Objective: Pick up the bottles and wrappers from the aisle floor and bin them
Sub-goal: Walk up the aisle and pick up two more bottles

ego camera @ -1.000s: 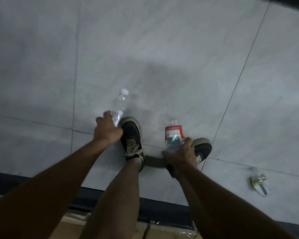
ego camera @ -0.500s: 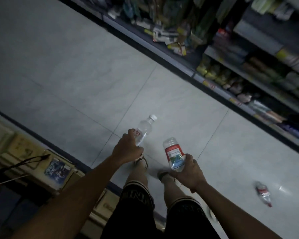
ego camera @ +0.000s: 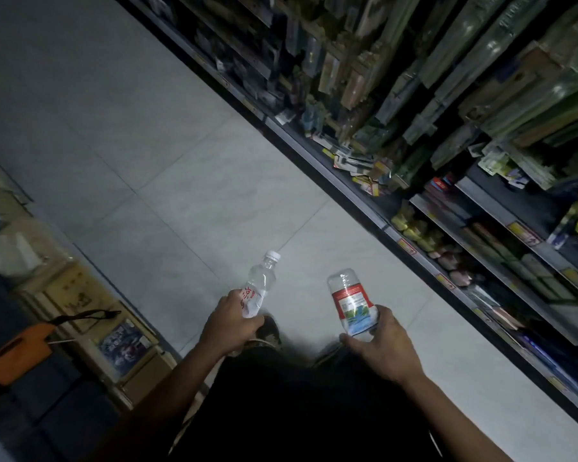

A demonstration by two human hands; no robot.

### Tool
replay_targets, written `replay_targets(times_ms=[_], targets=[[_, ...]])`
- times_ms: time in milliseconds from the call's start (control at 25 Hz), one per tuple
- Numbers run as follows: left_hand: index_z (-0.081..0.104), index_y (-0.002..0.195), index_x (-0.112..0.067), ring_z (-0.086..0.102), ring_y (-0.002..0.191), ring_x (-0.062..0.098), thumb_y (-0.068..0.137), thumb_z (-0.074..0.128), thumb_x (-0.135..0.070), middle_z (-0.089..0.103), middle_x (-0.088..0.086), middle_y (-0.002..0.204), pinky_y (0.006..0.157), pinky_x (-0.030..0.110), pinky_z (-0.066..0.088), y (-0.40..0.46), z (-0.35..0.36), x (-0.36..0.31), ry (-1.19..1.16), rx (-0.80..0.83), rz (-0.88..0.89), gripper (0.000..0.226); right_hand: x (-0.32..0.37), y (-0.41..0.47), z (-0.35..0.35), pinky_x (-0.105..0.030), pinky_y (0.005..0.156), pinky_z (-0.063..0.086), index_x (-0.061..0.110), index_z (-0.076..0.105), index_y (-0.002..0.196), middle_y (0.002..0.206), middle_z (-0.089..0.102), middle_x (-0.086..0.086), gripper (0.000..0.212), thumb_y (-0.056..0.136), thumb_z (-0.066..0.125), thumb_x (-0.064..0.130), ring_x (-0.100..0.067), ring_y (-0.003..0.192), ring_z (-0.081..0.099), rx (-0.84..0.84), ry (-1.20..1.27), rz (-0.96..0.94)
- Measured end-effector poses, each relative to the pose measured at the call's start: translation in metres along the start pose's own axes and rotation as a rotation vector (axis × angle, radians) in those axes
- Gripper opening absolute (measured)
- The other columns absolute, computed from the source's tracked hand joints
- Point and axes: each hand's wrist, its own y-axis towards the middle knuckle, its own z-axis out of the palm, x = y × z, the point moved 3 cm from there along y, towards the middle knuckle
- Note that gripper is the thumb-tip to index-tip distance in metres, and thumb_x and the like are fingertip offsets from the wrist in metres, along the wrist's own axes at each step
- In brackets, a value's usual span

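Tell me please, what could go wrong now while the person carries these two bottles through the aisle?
1. Both hands are full: the left hand holds the capped clear bottle and the right hand the red-labelled bottle, so further litter probably cannot be picked up before binning.
2. The right hand grips the red-labelled bottle only at one end, so it may slip.
3. No bin is in view.

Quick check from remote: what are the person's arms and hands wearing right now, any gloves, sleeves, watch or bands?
Nothing shows on them. The left hand and right hand are bare, with no gloves, and no rings are discernible in the dim light. Both forearms are uncovered up to the frame edge: no sleeves, watch or wristband visible. Dark clothing covers the body below.
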Motion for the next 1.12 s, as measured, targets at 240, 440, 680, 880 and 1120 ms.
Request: replay_targets(times_ms=[240, 440, 680, 880, 1120], targets=[[0.048, 0.115, -0.031, 0.061, 0.087, 0.015, 0.06, 0.069, -0.05, 0.057, -0.006, 0.105, 0.07, 0.033, 0.051, 0.034, -0.085, -0.01, -0.004, -0.106, 0.023, 0.062, 0.081, 0.034, -0.017, -0.034, 0.082, 0.059, 0.035, 0.044, 0.124, 0.111, 0.063, 0.012, 0.088, 0.054, 0.075, 0.078, -0.009, 0.093, 0.066, 0.003, -0.04, -0.109], [0.043, 0.129, -0.029, 0.057, 0.09, 0.014, 0.072, 0.076, -0.044, 0.05, -0.004, 0.11, 0.063, 0.023, 0.04, 0.086, -0.154, -0.034, 0.039, -0.211, 0.033, 0.067, 0.145, 0.111, -0.026, -0.033, 0.083, 0.059, 0.03, 0.041, 0.131, 0.118, 0.063, 0.007, 0.091, 0.059, 0.08, 0.07, -0.011, 0.097, 0.065, 0.031, -0.087, -0.165], [0.049, 0.117, -0.029, 0.065, 0.086, 0.016, 0.056, 0.071, -0.053, 0.059, -0.004, 0.104, 0.076, 0.038, 0.059, 0.123, -0.232, -0.032, -0.066, -0.288, -0.182, 0.069, 0.261, 0.215, -0.035, -0.039, 0.086, 0.059, 0.03, 0.04, 0.131, 0.119, 0.064, 0.005, 0.095, 0.057, 0.077, 0.078, -0.016, 0.098, 0.067, 0.099, -0.178, -0.253], [0.048, 0.127, -0.018, 0.061, 0.106, 0.029, 0.064, 0.07, -0.054, 0.058, 0.007, 0.116, 0.086, 0.039, 0.051, 0.137, -0.276, 0.002, -0.144, -0.36, -0.376, 0.076, 0.411, 0.286, -0.025, -0.042, 0.086, 0.057, 0.029, 0.042, 0.129, 0.118, 0.064, 0.002, 0.093, 0.056, 0.076, 0.075, -0.021, 0.1, 0.067, 0.178, -0.302, -0.476], [0.05, 0.126, -0.014, 0.047, 0.093, 0.017, 0.068, 0.082, -0.04, 0.048, -0.001, 0.107, 0.077, 0.034, 0.041, 0.157, -0.336, 0.053, -0.378, -0.46, -0.553, 0.071, 0.601, 0.339, 0.008, -0.041, 0.083, 0.059, 0.031, 0.044, 0.123, 0.113, 0.062, 0.009, 0.084, 0.059, 0.074, 0.076, -0.014, 0.095, 0.067, 0.236, -0.415, -0.701]])
